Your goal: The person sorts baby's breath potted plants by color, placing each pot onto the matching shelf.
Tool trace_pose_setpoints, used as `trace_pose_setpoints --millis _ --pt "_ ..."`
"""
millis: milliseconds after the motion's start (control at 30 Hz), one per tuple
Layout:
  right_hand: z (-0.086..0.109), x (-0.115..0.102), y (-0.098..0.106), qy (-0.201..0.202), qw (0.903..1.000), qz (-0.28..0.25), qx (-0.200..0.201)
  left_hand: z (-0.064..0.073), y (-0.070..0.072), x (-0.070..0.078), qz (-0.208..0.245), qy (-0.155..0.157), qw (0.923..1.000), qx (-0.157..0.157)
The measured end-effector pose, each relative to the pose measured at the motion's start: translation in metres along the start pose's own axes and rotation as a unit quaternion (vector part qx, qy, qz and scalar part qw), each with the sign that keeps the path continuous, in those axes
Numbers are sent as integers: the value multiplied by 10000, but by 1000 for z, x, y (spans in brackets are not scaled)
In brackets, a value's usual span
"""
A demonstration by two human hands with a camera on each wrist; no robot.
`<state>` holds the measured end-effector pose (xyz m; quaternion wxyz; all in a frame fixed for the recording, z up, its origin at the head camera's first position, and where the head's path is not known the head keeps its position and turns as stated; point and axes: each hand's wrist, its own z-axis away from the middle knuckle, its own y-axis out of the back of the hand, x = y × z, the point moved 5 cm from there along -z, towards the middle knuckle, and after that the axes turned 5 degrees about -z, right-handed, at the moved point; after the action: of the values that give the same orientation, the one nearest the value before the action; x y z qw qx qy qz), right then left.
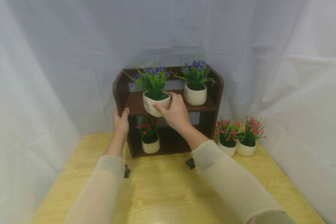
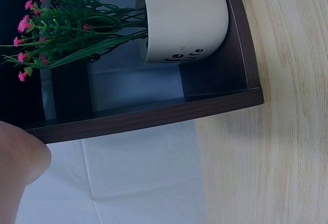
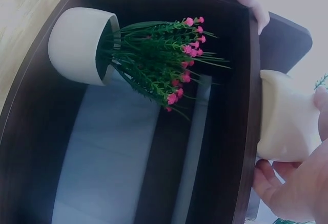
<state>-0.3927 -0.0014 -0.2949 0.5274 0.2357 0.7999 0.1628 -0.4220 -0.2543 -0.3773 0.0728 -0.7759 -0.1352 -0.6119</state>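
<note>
My right hand (image 1: 178, 112) holds a white flowerpot (image 1: 156, 107) with purple flowers, thumb on its front and fingers at its right side. The pot, lettered "Life", is slightly tilted at the front left of the upper board of a dark brown two-tier shelf (image 1: 219, 93). In the right wrist view its base is close to that board; whether they touch I cannot tell. My left hand (image 1: 121, 123) grips the shelf's left side panel, thumb over the front edge. A second purple-flowered pot (image 1: 196, 95) stands at the upper tier's right. Below, a pink-flowered pot (image 1: 151, 143) stands at the left.
Two more pots with pink flowers, a nearer one (image 1: 227, 147) and another (image 1: 246, 148), stand on the wooden table (image 1: 156, 193) right of the shelf. Black objects, seemingly worn at the wrists, show beside the left sleeve (image 1: 127, 171) and right sleeve (image 1: 190, 163). White sheeting (image 1: 95, 46) surrounds the table.
</note>
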Motion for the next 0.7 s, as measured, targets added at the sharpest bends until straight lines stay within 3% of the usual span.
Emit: trace_pose_setpoints --millis 267,567,700 --pt "-4 -1 -8 52 9999 25 131 2 1 3 -45 -2 10000 22" --pt "-8 -3 -14 244 9987 218 382 4 1 1 -187 314 9993 -73" --pt "-10 -4 -16 281 9979 320 494 3 1 1 -122 263 9995 -93"
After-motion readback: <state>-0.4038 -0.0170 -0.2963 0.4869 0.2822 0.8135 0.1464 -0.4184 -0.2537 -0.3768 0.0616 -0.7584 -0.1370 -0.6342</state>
